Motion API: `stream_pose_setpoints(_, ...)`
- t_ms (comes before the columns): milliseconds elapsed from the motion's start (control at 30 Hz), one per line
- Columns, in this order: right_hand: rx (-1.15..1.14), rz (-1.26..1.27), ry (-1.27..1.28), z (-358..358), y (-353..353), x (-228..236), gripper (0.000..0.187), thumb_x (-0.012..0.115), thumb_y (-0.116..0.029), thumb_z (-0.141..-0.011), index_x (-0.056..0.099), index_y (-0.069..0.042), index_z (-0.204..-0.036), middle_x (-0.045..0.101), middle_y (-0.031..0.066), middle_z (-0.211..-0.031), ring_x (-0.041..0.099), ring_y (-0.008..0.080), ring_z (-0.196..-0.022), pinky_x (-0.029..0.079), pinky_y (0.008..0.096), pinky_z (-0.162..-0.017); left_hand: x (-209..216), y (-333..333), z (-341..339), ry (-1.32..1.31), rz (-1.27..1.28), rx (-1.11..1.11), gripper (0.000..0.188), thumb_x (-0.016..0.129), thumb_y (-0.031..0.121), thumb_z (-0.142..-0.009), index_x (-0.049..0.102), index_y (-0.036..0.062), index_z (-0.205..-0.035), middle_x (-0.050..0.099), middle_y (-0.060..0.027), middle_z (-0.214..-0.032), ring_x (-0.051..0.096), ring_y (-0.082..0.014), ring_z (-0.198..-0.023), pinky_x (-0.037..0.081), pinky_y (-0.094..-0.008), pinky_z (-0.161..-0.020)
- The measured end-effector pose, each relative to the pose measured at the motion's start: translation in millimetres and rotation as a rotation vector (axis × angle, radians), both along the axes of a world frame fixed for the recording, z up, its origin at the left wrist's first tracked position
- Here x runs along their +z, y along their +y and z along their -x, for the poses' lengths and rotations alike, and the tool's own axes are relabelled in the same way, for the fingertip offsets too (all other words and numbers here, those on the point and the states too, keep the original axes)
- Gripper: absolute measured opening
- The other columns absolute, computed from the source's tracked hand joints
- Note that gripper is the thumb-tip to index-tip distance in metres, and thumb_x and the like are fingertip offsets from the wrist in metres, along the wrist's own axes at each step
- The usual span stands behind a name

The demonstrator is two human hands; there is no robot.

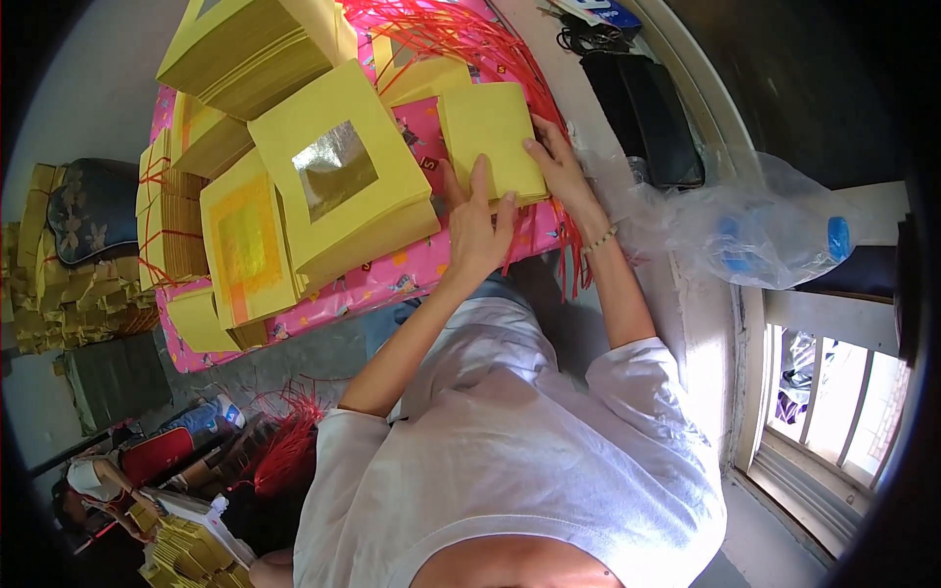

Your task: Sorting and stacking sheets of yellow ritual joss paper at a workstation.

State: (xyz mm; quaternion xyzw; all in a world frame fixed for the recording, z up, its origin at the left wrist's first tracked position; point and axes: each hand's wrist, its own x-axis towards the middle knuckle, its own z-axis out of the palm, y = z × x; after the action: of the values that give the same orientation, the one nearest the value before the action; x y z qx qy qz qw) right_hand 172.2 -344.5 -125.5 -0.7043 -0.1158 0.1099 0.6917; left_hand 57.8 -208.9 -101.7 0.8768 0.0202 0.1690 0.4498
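A small stack of yellow paper (pixel 487 132) lies at the right end of the pink-covered table, in front of me. My left hand (pixel 474 230) rests at its near left corner, fingers spread, with fingertips against the paper. Along the right edge my right hand (pixel 563 174) grips the stack, thumb on top and fingers at the side. Just left of my hands sits a thick pile of yellow sheets with a silver foil square (pixel 334 171). Beside that pile, another yellow stack bears an orange-gold square (pixel 245 250).
Red strings (pixel 441 31) trail over the table's far right. A pink patterned cover (pixel 382 282) lies on the table. At right are a black bag (pixel 642 118) and a clear plastic bag (pixel 765 220). Bundled yellow stacks (pixel 169 211) stand left. Another person (pixel 98 480) works at lower left.
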Motion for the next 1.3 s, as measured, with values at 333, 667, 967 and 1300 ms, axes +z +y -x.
stream_pose_setpoints(333,-0.105,-0.133,0.164,7.0,14.4,-8.8,0.051,0.040,-0.026,-0.100,0.029,-0.005,-0.145,0.031,0.0108,-0.148,0.029,0.0205,-0.136,0.022,0.0310,-0.111,-4.2,-0.7,-3.1,0.022,-0.032,0.038,0.058,0.053,0.021,-0.089,0.032,0.0066,-0.141,0.016,-0.0426,-0.140,0.028,-0.0559,-0.127,0.035,-0.0482,-0.101)
stream_pose_setpoints(667,-0.027,-0.087,0.137,14.9,18.9,20.7,0.052,0.038,-0.025,-0.101,0.024,-0.003,-0.146,0.031,0.0111,-0.148,0.028,0.0202,-0.136,0.023,0.0299,-0.110,-4.9,3.0,0.0,-0.027,0.020,0.037,0.059,0.058,0.018,-0.087,0.033,0.0051,-0.139,0.022,-0.0399,-0.138,0.025,-0.0535,-0.129,0.030,-0.0487,-0.104)
stream_pose_setpoints(967,0.022,-0.020,0.079,-32.4,20.6,4.3,0.055,0.038,-0.026,-0.098,0.024,-0.004,-0.146,0.031,0.0116,-0.148,0.030,0.0202,-0.135,0.022,0.0300,-0.110,0.7,5.9,-3.6,0.005,0.051,0.106,0.077,0.067,0.021,-0.080,0.025,0.0048,-0.143,0.028,-0.0292,-0.140,0.023,-0.0431,-0.135,0.025,-0.0449,-0.109)
stream_pose_setpoints(1300,0.069,0.120,-0.033,-31.4,35.1,6.7,0.044,0.037,-0.019,-0.100,0.029,-0.004,-0.140,0.042,0.0139,-0.136,0.038,0.0215,-0.126,0.028,0.0319,-0.106,-23.2,14.6,-17.1,-0.053,0.132,0.065,0.097,0.070,0.016,-0.074,0.009,0.0000,-0.147,0.024,-0.0286,-0.145,0.026,-0.0415,-0.135,0.026,-0.0442,-0.110)
